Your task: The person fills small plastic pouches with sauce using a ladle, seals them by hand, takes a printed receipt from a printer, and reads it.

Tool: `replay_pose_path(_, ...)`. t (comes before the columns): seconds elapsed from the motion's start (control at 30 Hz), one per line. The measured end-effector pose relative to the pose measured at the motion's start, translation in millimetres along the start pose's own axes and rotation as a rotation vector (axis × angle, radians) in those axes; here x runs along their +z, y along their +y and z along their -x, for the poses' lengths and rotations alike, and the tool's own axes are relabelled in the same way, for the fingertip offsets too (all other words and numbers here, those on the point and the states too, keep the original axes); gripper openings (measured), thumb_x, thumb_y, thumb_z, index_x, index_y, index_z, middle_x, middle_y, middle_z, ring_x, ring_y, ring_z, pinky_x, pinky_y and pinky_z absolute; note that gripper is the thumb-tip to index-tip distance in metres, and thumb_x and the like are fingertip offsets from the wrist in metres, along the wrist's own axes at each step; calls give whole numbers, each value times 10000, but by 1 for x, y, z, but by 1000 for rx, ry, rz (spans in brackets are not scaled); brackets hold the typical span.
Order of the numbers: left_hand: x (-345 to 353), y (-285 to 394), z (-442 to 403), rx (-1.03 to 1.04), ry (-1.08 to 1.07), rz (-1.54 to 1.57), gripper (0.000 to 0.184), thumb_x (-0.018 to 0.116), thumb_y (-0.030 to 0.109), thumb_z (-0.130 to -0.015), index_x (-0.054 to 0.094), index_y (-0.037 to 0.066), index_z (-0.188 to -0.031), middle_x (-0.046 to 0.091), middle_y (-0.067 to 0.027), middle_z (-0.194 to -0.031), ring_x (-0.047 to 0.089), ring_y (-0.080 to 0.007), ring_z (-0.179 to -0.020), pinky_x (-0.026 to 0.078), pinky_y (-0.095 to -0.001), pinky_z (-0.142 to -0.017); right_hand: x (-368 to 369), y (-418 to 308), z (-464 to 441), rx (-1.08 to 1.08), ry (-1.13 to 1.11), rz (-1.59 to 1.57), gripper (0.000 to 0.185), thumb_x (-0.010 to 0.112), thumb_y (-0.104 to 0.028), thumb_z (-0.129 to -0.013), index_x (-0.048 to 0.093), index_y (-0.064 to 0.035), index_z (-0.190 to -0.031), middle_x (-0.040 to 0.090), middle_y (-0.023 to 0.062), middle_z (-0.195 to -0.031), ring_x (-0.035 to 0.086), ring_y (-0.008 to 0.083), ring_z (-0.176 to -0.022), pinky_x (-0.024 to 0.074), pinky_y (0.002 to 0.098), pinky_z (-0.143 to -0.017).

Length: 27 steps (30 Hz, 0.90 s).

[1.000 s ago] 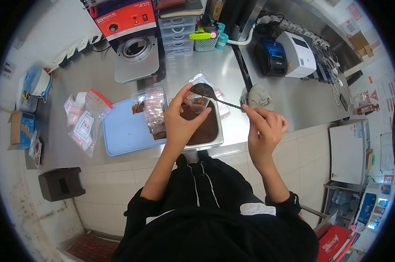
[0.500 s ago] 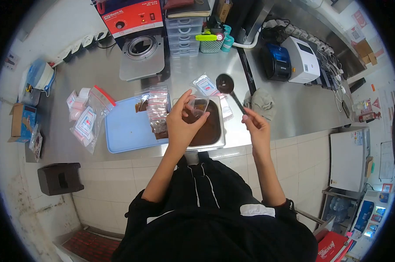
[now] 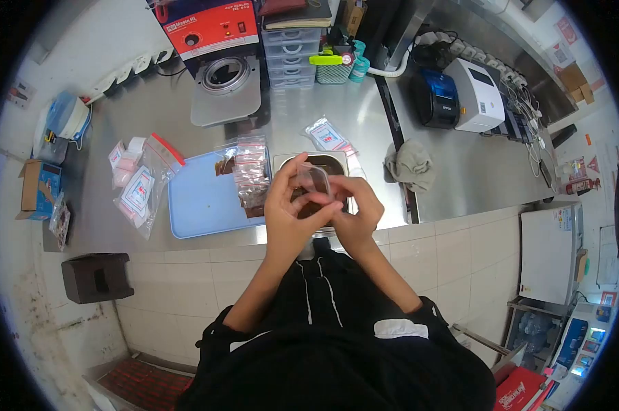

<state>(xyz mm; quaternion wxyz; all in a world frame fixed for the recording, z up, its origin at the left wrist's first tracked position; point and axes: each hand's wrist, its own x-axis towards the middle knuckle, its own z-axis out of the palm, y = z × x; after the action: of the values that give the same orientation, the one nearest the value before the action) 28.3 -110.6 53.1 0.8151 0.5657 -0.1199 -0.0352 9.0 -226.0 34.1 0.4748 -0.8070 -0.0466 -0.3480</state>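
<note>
Grasps clear container over metal pan, frame center.
Clasps it with left hand and right hand, near blue tray.

The steel desk was backed by white walls; the left one was stained low down. The floor was laid with pale tiles. A dark stool was placed at the left and a white fridge at the right, and bluish glare was cast by a lit panel.
</note>
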Motion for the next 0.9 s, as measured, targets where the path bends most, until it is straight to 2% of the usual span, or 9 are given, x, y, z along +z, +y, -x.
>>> replay_pose_path(0.03,-4,-1,0,3,2,-4,565,728,34,-706,487,7,-1216,563,-75,-1074,559,-100,-867,455,-210,-725,2,-2,-2,-45,69,-86,233,741,-70,-685,641,-16,-889,626,74,-785,579,167,-621,445,248,-514)
replay_pose_path(0.1,-15,-3,0,32,60,5,436,689,15,-757,515,-16,-1156,582,-73,-1044,575,-102,-832,469,-214,-729,-4,-10,-7,-18,102,-148,113,696,-30,-727,655,-11,-830,624,70,-717,563,125,-579,428,235,-500)
replay_pose_path(0.13,-20,-1,1,-5,88,-6,251,660,8,-791,585,-29,-1028,623,-64,-935,582,-99,-773,466,-207,-702,-14,-11,-9,62,-34,-209,95,688,-24,-739,640,7,-814,625,70,-726,557,111,-607,428,226,-535)
replay_pose_path(0.2,-35,-1,0,-12,42,-37,183,655,11,-797,610,-26,-971,633,-59,-877,582,-95,-762,462,-205,-690,-29,-14,-14,191,-269,-282,73,671,-14,-759,619,32,-783,623,68,-717,558,89,-622,432,204,-568)
replay_pose_path(0.33,-43,4,2,-9,-57,-80,53,646,22,-810,655,-15,-846,642,-47,-786,574,-82,-713,444,-195,-652,-41,-26,-15,344,-426,-392,68,667,-20,-760,618,24,-777,613,65,-674,550,84,-561,438,219,-523)
replay_pose_path(0.47,-47,3,6,-15,-71,38,66,657,42,-803,659,-6,-848,643,-47,-791,561,-77,-688,433,-196,-624,-40,-37,-28,46,-505,-226,70,665,-21,-744,611,16,-768,603,65,-666,546,98,-539,428,229,-507)
replay_pose_path(0.53,-47,5,9,2,-55,-99,68,667,46,-783,665,0,-833,641,-44,-783,517,-69,-653,409,-196,-605,-30,-47,-30,-12,-455,-106,70,648,-44,-733,608,-13,-781,583,97,-644,586,220,-584,445,288,-532)
replay_pose_path(0.77,-50,-2,12,123,43,-276,37,647,14,-768,657,6,-803,610,-29,-759,445,-67,-635,376,-202,-579,5,-43,-27,25,-493,19,119,653,-90,-690,546,-40,-706,528,98,-593,546,250,-553,417,338,-512)
replay_pose_path(0.9,-72,18,14,114,333,-288,77,625,42,-808,636,-15,-858,593,-27,-766,492,-79,-711,392,-199,-652,5,-39,-27,89,-490,-77,125,636,-65,-660,515,-34,-654,490,89,-549,504,214,-489,396,315,-474)
